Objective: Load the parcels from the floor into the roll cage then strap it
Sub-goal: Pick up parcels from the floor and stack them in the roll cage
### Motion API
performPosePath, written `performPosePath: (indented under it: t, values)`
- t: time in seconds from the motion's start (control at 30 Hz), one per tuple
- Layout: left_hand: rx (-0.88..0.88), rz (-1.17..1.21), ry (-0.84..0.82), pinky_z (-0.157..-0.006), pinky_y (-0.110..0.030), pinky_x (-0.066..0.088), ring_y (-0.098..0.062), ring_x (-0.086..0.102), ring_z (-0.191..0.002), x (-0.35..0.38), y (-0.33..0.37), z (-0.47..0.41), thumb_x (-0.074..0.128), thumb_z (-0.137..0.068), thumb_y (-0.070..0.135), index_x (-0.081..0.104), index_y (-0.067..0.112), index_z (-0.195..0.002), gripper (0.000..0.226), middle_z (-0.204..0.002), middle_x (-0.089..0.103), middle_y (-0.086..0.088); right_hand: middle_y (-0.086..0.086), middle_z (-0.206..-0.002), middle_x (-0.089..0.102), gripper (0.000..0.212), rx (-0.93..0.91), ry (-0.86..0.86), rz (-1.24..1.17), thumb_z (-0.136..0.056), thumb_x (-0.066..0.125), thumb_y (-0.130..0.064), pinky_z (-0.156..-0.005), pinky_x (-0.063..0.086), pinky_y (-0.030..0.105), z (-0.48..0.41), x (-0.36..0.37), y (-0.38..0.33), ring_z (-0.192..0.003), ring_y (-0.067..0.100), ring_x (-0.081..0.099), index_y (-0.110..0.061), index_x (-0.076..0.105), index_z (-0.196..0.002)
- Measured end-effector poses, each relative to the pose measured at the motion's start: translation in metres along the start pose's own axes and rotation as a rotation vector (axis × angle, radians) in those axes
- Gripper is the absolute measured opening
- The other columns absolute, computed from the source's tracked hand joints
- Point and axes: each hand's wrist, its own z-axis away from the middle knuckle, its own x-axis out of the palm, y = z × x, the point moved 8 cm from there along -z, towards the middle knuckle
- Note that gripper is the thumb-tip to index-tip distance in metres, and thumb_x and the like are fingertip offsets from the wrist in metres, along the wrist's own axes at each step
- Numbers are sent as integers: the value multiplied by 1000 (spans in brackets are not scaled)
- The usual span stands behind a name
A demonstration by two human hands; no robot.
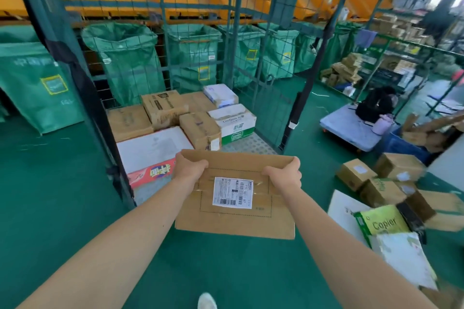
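At the far left I see a big green sack [37,83] that stands on the green floor [62,195]. Beside it rises the roll cage [75,78], with dark green posts and wire mesh walls. The side toward me is open. Inside, on the cage bottom, several parcels lie close together. A flat white box [153,148] with a red printed edge is at the front left, and a brown carton [129,121] is behind it. A taped brown carton [200,129] sits more to the middle, and a white and green box [234,120] is at the right.

In the middle, just in front of the cage opening, the flat cardboard parcel [233,218] is in the air. It is held nearly level, with a white shipping label [233,192] on top. The left hand [188,168] grasps its far left corner, with the fingers curled over the edge. The right hand [285,173] grasps the far right corner in the same way.

To the right, more parcels lie on the floor, among them a small brown box [355,174] and a green pack marked Copier [384,223]. Farther back at the right, a blue platform trolley [349,128] carries a black bag [375,105].
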Motion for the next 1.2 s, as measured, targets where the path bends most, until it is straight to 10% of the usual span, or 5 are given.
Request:
performPosePath:
  t: [0.8,0.97,1.2]
  values:
    - [-205,30,542,-104,-41,43,-34,50,-123,-108,124,-417,77,-67,24,35,6,-143,89,-136,51,-15,17,-149,41,107,-199,-438,194,-70,80,-32,-110,39,44,-343,380,-312,-136,34,42,-8,18,-153]
    - [-241,-16,692,-100,-44,46,-36,57,-116,-147,142,-478,77,-75,21,42,1,-132,71,-130,56,-17,16,-141,51,87,-183,-545,328,-76,79,-36,-82,37,28,-388,461,-360,-126,32,52,3,41,-143]
    - [-203,11,741,-105,-43,43,-35,52,-123,-202,159,-562,76,-74,28,32,3,-143,85,-140,47,-15,14,-146,45,103,-160,-608,186,-67,84,-12,-109,41,39,-413,563,-411,-134,32,45,-6,24,-151]
